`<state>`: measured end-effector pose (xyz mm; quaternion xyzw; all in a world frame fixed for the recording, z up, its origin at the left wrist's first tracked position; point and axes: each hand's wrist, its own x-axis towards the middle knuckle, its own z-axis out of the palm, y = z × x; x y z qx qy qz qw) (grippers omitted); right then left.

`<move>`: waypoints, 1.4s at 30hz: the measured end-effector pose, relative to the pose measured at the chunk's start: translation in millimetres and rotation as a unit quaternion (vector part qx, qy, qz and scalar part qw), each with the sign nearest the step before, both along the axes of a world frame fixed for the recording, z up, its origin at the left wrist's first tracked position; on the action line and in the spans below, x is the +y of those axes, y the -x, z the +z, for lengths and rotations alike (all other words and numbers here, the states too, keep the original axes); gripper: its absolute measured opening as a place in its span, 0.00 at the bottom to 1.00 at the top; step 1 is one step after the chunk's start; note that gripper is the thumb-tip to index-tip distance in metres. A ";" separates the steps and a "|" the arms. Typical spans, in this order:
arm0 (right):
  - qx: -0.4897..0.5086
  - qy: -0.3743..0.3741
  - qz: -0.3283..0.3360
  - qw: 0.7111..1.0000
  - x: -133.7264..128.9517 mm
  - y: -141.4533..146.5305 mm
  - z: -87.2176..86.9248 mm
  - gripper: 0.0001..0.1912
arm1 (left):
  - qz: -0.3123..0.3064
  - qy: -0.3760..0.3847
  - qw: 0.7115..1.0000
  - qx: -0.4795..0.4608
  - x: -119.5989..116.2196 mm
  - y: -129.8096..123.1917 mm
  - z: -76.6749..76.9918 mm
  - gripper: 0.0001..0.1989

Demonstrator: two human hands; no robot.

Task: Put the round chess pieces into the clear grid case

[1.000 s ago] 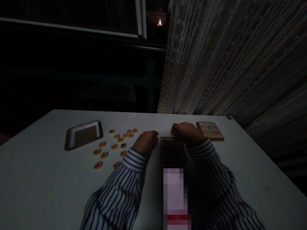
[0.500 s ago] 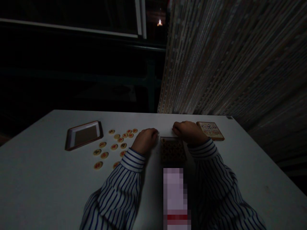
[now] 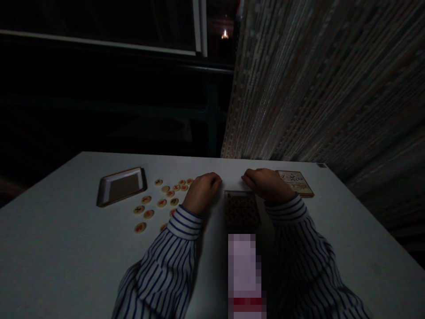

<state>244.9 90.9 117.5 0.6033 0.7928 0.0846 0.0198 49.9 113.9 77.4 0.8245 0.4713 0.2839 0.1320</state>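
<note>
My left hand (image 3: 203, 191) rests closed on the white table, just right of the scattered round game pieces (image 3: 161, 203); nothing shows in its curled fingers. Closed too, my right hand (image 3: 268, 184) lies by the upper right corner of a dark open box (image 3: 241, 191) filled with round pieces. The box sits between my forearms, nearer the right one. Beyond my right hand is a flat box lid with printed characters (image 3: 296, 181), partly covered by that hand.
An open, shallow tray (image 3: 122, 187) lies at the left of the white table (image 3: 66, 248). Behind the table hangs a string curtain (image 3: 292, 79) on the right, with a dark window (image 3: 99, 22) on the left and a small light between.
The whole view has shifted slightly, so the table things appear a little further right. Both hands stay closed in nearly the same places.
</note>
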 end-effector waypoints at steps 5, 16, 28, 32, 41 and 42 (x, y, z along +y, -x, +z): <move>0.016 -0.006 0.002 1.000 -0.6 -1.7 -0.4 0.18 | 0.023 0.001 1.000 -0.005 -1.6 3.7 5.9 0.11; 0.031 0.000 0.022 0.999 -8.6 5.0 11.9 0.18 | 0.028 -0.006 0.999 -0.040 -5.1 8.6 19.3 0.14; 0.038 -0.036 0.036 0.998 -11.1 1.3 10.9 0.17 | 0.031 -0.038 0.995 -0.083 -21.3 12.5 37.8 0.13; 0.047 -0.036 0.047 0.997 -13.6 1.9 13.3 0.16 | 0.070 -0.050 0.992 -0.095 -23.9 28.8 40.6 0.14; 0.044 -0.033 0.061 0.997 -17.3 11.6 17.1 0.16 | 0.217 -0.058 0.966 -0.128 -29.4 103.0 44.4 0.17; 0.044 -0.033 0.064 0.996 -17.5 12.6 16.9 0.15 | 0.229 -0.054 0.962 -0.138 -30.0 112.1 42.1 0.17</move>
